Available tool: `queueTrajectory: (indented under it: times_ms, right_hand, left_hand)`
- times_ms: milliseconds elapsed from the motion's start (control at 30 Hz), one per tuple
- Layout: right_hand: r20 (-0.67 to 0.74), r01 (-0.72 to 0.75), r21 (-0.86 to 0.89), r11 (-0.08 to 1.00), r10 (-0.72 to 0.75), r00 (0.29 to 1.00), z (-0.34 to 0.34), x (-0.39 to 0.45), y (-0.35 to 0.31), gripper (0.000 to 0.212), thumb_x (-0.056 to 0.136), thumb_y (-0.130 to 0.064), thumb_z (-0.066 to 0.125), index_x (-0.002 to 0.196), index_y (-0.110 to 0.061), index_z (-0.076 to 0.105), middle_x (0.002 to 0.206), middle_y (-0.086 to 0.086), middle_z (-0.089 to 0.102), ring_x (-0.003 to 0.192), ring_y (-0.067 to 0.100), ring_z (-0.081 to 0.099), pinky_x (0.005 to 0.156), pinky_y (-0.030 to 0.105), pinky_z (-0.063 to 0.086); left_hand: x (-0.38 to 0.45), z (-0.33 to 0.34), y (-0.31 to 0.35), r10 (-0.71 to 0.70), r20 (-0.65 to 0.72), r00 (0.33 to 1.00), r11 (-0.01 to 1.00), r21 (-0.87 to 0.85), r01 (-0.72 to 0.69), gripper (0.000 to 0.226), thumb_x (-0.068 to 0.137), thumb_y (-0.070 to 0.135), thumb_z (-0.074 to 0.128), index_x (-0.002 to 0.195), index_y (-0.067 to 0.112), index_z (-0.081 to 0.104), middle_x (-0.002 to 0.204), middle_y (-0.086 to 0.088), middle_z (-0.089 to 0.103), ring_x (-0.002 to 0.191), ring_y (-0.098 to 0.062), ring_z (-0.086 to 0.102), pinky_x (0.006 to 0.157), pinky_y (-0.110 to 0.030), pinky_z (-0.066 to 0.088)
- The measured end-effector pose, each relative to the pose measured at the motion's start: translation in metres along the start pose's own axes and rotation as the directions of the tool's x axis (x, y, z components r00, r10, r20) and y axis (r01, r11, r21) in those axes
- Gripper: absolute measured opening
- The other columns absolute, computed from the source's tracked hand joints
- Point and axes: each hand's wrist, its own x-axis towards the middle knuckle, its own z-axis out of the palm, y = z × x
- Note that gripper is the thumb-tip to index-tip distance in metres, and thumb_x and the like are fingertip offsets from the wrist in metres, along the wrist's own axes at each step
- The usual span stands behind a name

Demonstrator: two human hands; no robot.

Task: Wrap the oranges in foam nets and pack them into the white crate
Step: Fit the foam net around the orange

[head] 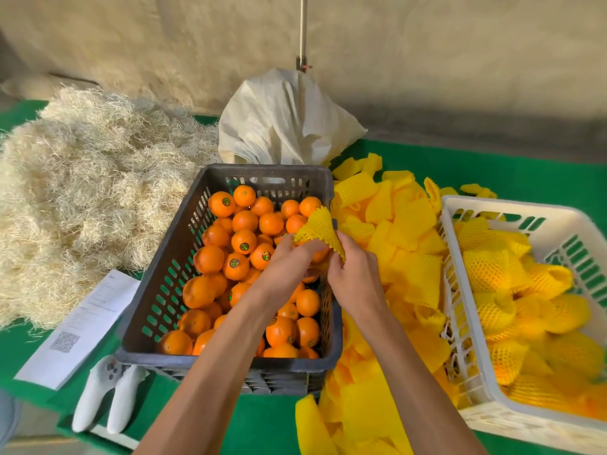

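Observation:
A dark grey crate (pixel 164 274) in the middle holds several loose oranges (pixel 243 241). Both my hands meet over its right side. My left hand (pixel 289 261) and my right hand (pixel 353 270) each grip an edge of one yellow foam net (pixel 317 226), which fans out above my fingers. Whether an orange sits inside the net is hidden by my hands. The white crate (pixel 460 211) stands at the right and holds several oranges wrapped in yellow nets (pixel 489 267).
A heap of loose yellow foam nets (pixel 404 224) lies between the two crates on the green table (pixel 525 175). A pile of straw (pixel 82 178) fills the left, a white sack (pixel 282 123) stands behind, and a paper sheet (pixel 82 326) and white controllers (pixel 105 395) lie front left.

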Motion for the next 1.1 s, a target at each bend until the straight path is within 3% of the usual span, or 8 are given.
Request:
queueTrajectory:
  times_ms: [133,233,500,600,800,867,967,1100]
  right_hand:
    - [-0.066,-0.034,0.008,0.999,0.034,0.997,-0.011,0.005,-0.003,0.044,0.101,-0.016,0.057,0.145,-0.011,0.053,0.127,0.008,0.067,0.11,0.023,0.065,0.082,0.016,0.044]
    - [-0.048,-0.059,-0.001,0.998,0.059,0.997,-0.02,0.01,-0.007,0.044,0.103,-0.022,0.053,0.145,-0.011,0.052,0.126,0.011,0.068,0.104,0.025,0.067,0.079,0.024,0.049]
    - [-0.023,-0.053,-0.053,0.997,0.052,0.998,-0.046,0.021,-0.022,0.044,0.106,-0.022,0.045,0.148,-0.01,0.049,0.122,0.012,0.069,0.103,0.024,0.067,0.077,0.021,0.046]
    - [-0.021,-0.059,-0.07,0.996,0.058,0.998,-0.056,0.024,-0.025,0.044,0.107,-0.022,0.045,0.148,-0.009,0.048,0.12,0.013,0.069,0.104,0.025,0.066,0.084,0.03,0.053]
    - [-0.066,-0.123,-0.094,0.988,0.117,0.991,-0.075,0.025,-0.02,0.046,0.107,-0.025,0.045,0.152,-0.013,0.043,0.13,0.011,0.064,0.115,0.024,0.062,0.088,0.028,0.051]
    - [-0.08,-0.139,-0.092,0.986,0.132,0.988,-0.079,0.023,-0.014,0.046,0.107,-0.024,0.045,0.152,-0.014,0.044,0.129,0.012,0.065,0.113,0.024,0.063,0.087,0.029,0.052]
    - [-0.126,-0.128,-0.104,0.986,0.115,0.985,-0.085,0.019,-0.006,0.045,0.106,-0.024,0.047,0.15,-0.014,0.047,0.133,0.01,0.065,0.118,0.024,0.062,0.091,0.029,0.052]
    - [-0.192,-0.075,-0.134,0.988,0.048,0.98,-0.092,0.017,0.004,0.045,0.105,-0.023,0.051,0.149,-0.016,0.049,0.149,0.003,0.054,0.135,0.021,0.052,0.104,0.029,0.046]
  left_hand:
    - [0.003,0.004,0.004,0.049,0.04,0.998,0.998,-0.041,-0.047,0.034,0.087,0.023,0.076,0.119,0.014,0.067,0.113,-0.01,0.074,0.104,-0.026,0.07,0.088,-0.043,0.054]
    - [0.005,0.011,0.009,0.039,-0.02,0.999,0.993,-0.113,-0.041,0.043,0.087,0.021,0.08,0.121,0.004,0.063,0.111,-0.019,0.071,0.097,-0.027,0.068,0.083,-0.044,0.052]
    - [0.01,0.03,0.035,0.007,-0.05,0.999,0.993,-0.115,-0.013,0.026,0.085,0.029,0.082,0.091,0.009,0.066,0.085,-0.013,0.065,0.087,-0.027,0.067,0.081,-0.048,0.058]
    - [0.005,0.038,0.047,0.01,-0.017,1.0,0.994,-0.11,-0.012,0.024,0.091,0.029,0.078,0.089,0.007,0.069,0.081,-0.008,0.073,0.094,-0.028,0.071,0.094,-0.055,0.057]
    - [0.001,0.048,0.052,0.143,0.213,0.967,0.986,-0.114,-0.121,0.018,0.101,0.011,0.065,0.102,-0.007,0.067,0.097,-0.017,0.069,0.096,-0.025,0.071,0.093,-0.044,0.061]
    - [0.001,0.051,0.049,0.155,0.225,0.962,0.984,-0.124,-0.13,0.024,0.099,0.008,0.067,0.11,-0.014,0.065,0.105,-0.019,0.073,0.1,-0.026,0.073,0.085,-0.037,0.062]
    - [0.002,0.058,0.045,0.138,0.16,0.977,0.986,-0.117,-0.12,0.039,0.089,0.015,0.081,0.116,-0.009,0.065,0.112,-0.021,0.075,0.105,-0.033,0.074,0.092,-0.045,0.062]
    - [0.011,0.069,0.043,0.099,0.112,0.989,0.991,-0.097,-0.088,0.069,0.072,0.03,0.096,0.126,0.006,0.061,0.107,-0.016,0.077,0.09,-0.031,0.075,0.089,-0.045,0.062]
